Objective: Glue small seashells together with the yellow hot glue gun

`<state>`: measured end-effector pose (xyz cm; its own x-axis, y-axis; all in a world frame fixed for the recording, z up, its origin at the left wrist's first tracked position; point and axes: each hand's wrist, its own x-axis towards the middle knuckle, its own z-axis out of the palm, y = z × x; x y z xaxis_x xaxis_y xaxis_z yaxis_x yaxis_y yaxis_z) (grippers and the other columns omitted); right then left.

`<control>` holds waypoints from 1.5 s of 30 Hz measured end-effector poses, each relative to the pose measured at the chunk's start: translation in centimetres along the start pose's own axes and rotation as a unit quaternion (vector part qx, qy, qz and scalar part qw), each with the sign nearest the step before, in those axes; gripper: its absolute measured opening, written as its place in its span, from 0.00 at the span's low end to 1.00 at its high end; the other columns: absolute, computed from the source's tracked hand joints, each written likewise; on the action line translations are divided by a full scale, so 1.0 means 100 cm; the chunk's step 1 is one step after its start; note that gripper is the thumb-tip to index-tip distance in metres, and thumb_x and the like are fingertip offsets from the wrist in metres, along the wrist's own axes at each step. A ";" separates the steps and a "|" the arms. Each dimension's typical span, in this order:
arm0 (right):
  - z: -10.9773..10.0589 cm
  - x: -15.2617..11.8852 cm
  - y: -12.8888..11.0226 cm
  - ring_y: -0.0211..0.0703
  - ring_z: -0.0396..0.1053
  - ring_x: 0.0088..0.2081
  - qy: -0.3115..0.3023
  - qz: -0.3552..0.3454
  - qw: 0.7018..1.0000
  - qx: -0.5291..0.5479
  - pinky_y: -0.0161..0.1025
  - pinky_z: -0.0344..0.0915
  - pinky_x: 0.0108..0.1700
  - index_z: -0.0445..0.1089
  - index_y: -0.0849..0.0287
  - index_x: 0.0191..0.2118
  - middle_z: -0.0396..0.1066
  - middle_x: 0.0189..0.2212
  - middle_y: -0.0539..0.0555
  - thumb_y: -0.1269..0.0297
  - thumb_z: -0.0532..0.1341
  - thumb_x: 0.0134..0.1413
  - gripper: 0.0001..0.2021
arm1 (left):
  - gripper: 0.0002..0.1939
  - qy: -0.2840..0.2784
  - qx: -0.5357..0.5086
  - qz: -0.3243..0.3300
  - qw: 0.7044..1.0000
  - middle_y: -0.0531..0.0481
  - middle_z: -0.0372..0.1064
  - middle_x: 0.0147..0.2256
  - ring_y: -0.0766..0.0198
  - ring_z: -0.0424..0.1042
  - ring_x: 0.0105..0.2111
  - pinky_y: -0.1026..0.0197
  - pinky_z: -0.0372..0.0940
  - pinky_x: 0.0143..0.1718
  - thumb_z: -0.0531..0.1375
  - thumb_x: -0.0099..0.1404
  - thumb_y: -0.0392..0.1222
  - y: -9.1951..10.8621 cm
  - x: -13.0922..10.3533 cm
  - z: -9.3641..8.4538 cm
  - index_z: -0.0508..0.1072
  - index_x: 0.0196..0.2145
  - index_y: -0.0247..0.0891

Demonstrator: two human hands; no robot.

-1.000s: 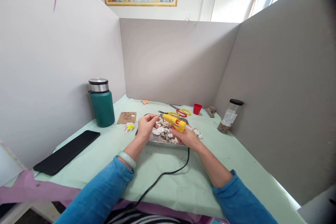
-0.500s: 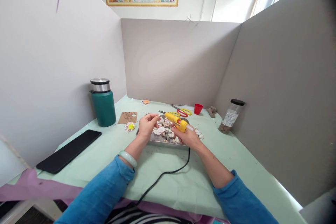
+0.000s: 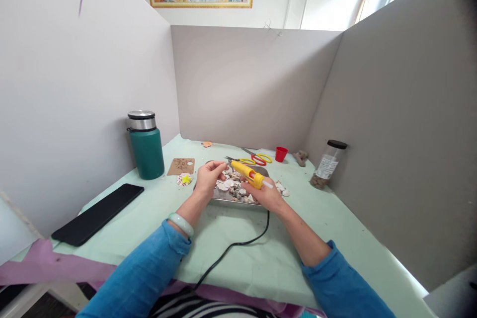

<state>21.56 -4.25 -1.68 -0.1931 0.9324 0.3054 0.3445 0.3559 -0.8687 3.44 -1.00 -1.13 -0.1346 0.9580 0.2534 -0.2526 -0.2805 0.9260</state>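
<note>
My right hand (image 3: pixel 265 195) is wrapped round a yellow glue gun (image 3: pixel 246 172), its tip pointing left toward the fingers of my left hand. A white glue stick shows at its back end, and a black cord hangs below. Pinched fingers of my left hand (image 3: pixel 209 179) hold something small and pale, too small to make out. Both hands are above a metal tray (image 3: pixel 238 204) with shells (image 3: pixel 231 186) in it. A few more shells (image 3: pixel 284 192) rest right of the tray.
Left are a green bottle (image 3: pixel 146 151), a black flat object (image 3: pixel 99 213), a brown card (image 3: pixel 181 166) and a flower piece (image 3: pixel 184 179). Scissors (image 3: pixel 262 159) and a red cup (image 3: pixel 281 154) stand behind; a jar (image 3: pixel 328 165) is right. A cord (image 3: pixel 233 245) crosses the front.
My right hand has shifted the glue gun slightly left, its tip now closer to my left fingers. My left hand is nearly unmoved.
</note>
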 end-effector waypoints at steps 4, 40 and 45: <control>0.000 -0.001 0.000 0.35 0.61 0.19 0.001 -0.021 0.999 -0.039 0.32 0.57 0.21 0.73 0.58 0.38 0.68 0.20 0.49 0.52 0.61 0.46 0.17 | 0.17 0.001 0.008 0.008 1.000 0.49 0.71 0.25 0.73 0.61 0.16 0.66 0.58 0.21 0.67 0.44 0.47 0.001 -0.001 0.001 0.73 0.28 0.31; 0.001 -0.002 -0.001 0.34 0.60 0.19 0.007 -0.034 0.998 -0.045 0.32 0.58 0.22 0.73 0.60 0.38 0.67 0.19 0.48 0.52 0.61 0.47 0.17 | 0.18 0.001 -0.021 -0.016 1.000 0.51 0.71 0.25 0.73 0.64 0.17 0.66 0.62 0.23 0.69 0.44 0.45 -0.002 0.002 -0.003 0.73 0.31 0.31; 0.001 -0.002 -0.001 0.33 0.60 0.18 0.008 -0.030 0.999 -0.031 0.32 0.58 0.22 0.72 0.60 0.38 0.66 0.19 0.48 0.52 0.60 0.47 0.18 | 0.17 -0.012 -0.066 -0.031 0.997 0.50 0.71 0.25 0.74 0.64 0.17 0.66 0.62 0.22 0.69 0.43 0.43 -0.002 0.003 -0.003 0.73 0.30 0.31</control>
<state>21.47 -4.48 -1.70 -0.1999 0.9098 0.3637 0.3887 0.4144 -0.8229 3.11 -0.67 -1.30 -0.0921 0.9744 0.2050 -0.3838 -0.2247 0.8956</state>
